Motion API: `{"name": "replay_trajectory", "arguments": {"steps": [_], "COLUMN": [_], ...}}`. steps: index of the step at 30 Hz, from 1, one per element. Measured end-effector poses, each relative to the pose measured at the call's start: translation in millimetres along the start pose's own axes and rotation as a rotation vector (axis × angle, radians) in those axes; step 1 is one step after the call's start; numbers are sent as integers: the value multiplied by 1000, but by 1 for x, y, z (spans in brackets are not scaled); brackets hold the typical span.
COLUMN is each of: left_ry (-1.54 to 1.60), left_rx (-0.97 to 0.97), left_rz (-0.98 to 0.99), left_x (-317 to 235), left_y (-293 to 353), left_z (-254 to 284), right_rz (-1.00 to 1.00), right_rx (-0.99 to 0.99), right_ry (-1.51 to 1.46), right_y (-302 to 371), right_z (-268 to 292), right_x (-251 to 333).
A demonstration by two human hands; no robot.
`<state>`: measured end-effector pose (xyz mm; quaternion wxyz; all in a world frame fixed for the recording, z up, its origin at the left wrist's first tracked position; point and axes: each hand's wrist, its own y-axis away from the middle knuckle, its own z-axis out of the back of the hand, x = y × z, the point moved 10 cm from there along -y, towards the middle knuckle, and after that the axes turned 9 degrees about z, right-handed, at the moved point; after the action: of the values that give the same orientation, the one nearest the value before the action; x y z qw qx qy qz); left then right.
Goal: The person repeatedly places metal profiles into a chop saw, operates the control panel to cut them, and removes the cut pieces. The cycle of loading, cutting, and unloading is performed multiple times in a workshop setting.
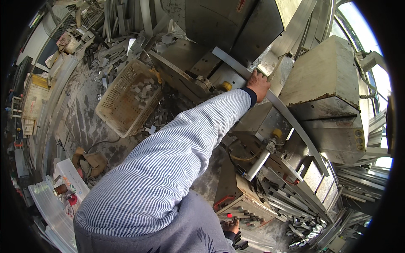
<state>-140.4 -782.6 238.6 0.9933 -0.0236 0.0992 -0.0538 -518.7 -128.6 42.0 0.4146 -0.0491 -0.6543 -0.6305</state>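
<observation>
My left arm, in a blue-and-white striped sleeve, reaches across the middle. My left hand [258, 85] is closed over a long, flat metal bar [293, 120], which lies across the machine. Part of the bar runs up left beyond my fingers, and a longer part runs down right. Low in the view, my right hand [231, 225] is at the control box [249, 202] with red, green and black buttons. It is small and partly hidden, so its finger shape is unclear. A yellow-capped cylinder [263, 158] sits on the machine below the bar.
Two large metal housings [325, 80] flank the bar. A cream plastic crate [120, 97] with small metal offcuts stands on the floor at left, amid scattered scraps. Long metal profiles [358, 181] are stacked at right. A white box [69, 179] is at lower left.
</observation>
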Motion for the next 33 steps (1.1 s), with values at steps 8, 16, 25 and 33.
{"name": "replay_trajectory", "arguments": {"steps": [8,16,25,33], "left_ry": [-95,-144,-367,-159], "left_rx": [-111,-45,-169,-172], "left_rz": [25,37,71,-56], "left_x": [-5,-7,-24,-79], "left_y": [4,2,45,207], "left_z": [9,3,7,59], "right_rz": [-96,2,122,476], "right_rx": [-12,-11,-31,-92], "right_ry": [-76,-201,-277,180], "right_y": [14,29,1,-77], "right_z": [-32,-32,30,85], "right_x": [5,1,14,67]}}
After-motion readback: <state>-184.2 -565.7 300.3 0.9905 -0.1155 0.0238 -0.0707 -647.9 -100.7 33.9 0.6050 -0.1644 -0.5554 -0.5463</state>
